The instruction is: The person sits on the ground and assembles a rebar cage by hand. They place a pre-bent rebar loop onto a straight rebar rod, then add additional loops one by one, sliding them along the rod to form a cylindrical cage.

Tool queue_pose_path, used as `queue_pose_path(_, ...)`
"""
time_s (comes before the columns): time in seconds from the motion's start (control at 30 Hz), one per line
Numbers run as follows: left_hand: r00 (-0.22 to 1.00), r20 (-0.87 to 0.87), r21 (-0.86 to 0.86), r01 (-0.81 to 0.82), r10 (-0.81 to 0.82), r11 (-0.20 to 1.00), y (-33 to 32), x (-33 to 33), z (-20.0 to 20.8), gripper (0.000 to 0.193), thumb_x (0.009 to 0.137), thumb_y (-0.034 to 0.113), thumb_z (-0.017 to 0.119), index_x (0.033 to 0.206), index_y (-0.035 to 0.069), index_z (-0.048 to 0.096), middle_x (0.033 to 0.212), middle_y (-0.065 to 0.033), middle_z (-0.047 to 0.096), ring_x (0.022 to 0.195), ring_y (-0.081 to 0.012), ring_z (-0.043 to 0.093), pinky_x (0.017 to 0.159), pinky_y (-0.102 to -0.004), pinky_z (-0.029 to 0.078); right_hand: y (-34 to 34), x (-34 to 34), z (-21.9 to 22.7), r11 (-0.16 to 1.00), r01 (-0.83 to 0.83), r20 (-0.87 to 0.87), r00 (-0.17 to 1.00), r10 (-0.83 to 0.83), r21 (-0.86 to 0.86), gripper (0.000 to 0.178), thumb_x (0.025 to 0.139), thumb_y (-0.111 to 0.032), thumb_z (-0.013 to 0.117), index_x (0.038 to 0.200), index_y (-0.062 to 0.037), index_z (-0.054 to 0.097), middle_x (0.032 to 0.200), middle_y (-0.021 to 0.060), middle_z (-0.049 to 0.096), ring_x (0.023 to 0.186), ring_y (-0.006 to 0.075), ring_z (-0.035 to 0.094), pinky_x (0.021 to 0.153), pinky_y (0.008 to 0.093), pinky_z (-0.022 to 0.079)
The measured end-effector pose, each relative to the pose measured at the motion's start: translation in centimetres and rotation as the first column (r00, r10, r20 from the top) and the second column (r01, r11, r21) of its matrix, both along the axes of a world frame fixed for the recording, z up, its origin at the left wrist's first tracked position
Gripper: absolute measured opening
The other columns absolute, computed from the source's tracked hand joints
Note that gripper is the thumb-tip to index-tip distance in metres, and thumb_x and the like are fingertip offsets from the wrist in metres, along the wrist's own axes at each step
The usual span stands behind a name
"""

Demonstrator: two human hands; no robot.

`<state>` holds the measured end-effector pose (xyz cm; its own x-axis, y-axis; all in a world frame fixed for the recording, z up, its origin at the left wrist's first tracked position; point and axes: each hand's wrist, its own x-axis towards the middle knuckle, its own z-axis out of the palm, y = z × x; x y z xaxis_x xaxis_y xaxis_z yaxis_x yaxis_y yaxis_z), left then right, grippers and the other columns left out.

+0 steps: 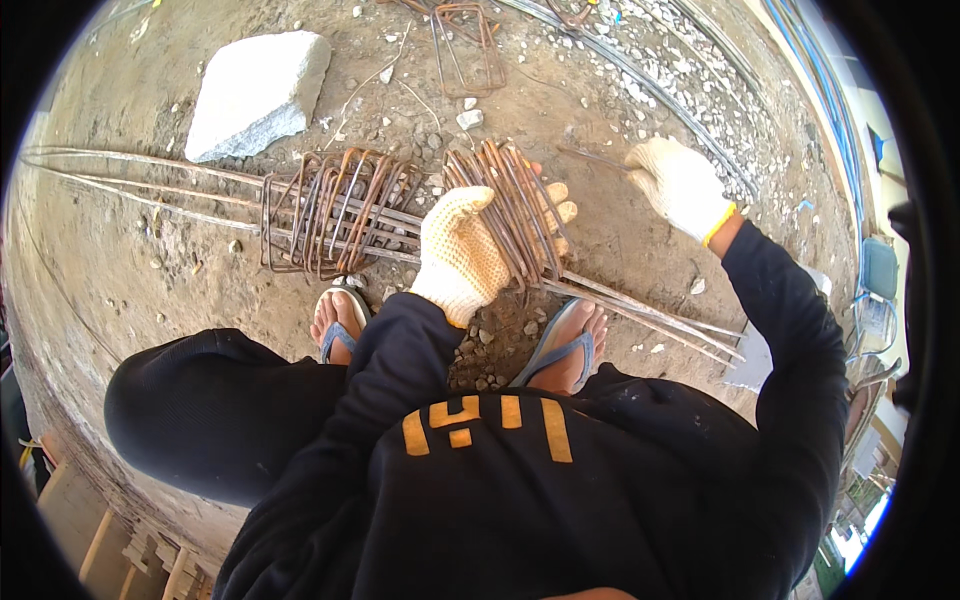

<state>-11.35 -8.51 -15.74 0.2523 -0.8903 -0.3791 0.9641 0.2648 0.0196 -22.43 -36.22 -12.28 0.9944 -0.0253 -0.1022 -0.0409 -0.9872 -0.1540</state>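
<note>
Left glove clasped on a bundle of rebar stirrups; right glove pinching a thin rod.

Left hand (460, 250), in a cream knit glove, is closed round the near stirrup bundle (510, 225), thumb on the near side, fingertips showing past the far side. The bundle sits around long rebars (640, 308), in front of the feet. Right hand (678, 190), gloved alike, raised to the right of the bundle, fingers closed on a thin rusty rod (595, 159) pointing left toward it; wire or hook tool, cannot tell. A second stirrup group (340, 215) encircles the same rebars to the left. Beyond: whitish stone block (255, 95), loose stirrups (467, 45) on bare soil (380, 115).
</note>
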Motion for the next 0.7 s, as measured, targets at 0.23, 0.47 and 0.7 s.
queue_pose_path(0.23,0.996,0.011,-0.014,0.088,-0.087,0.996,-2.6,-2.6,0.5,0.074,0.091,0.038,0.055,0.149,-0.003,0.035,0.15,-0.0312,0.04,0.137,-0.0483,0.043,0.11,-0.0632,0.039,6.9,-7.3,3.8,0.747,0.332,-0.006,0.916,-0.402,0.576,0.059,0.085,-0.027,0.079,0.137,-0.0102,0.056,0.11,0.0147,0.068,0.099,0.027,0.07,0.085,0.035,0.057)
queue_pose_path(0.47,0.984,0.072,-0.13,0.17,-0.161,0.977,-3.4,-4.6,1.1,0.081,0.078,0.015,0.062,0.151,-0.005,0.032,0.148,-0.031,0.043,0.135,-0.0455,0.046,0.112,-0.0569,0.041,8.3,-8.4,2.6,0.638,0.386,-0.229,0.92,-0.317,0.666,0.082,0.084,-0.042,0.08,0.145,-0.0028,0.04,0.126,0.0154,0.064,0.112,0.0289,0.066,0.094,0.0386,0.053)
queue_pose_path(0.7,0.966,0.162,-0.097,0.218,-0.201,0.971,-3.3,-5.1,1.6,0.078,0.076,-0.005,0.054,0.151,-0.005,0.031,0.149,-0.0289,0.042,0.135,-0.0436,0.047,0.112,-0.0538,0.043,8.3,-10.2,2.8,0.644,0.343,-0.178,0.934,-0.309,0.683,0.085,0.083,-0.046,0.078,0.146,-0.0035,0.04,0.131,0.0184,0.061,0.119,0.034,0.062,0.099,0.0386,0.05)
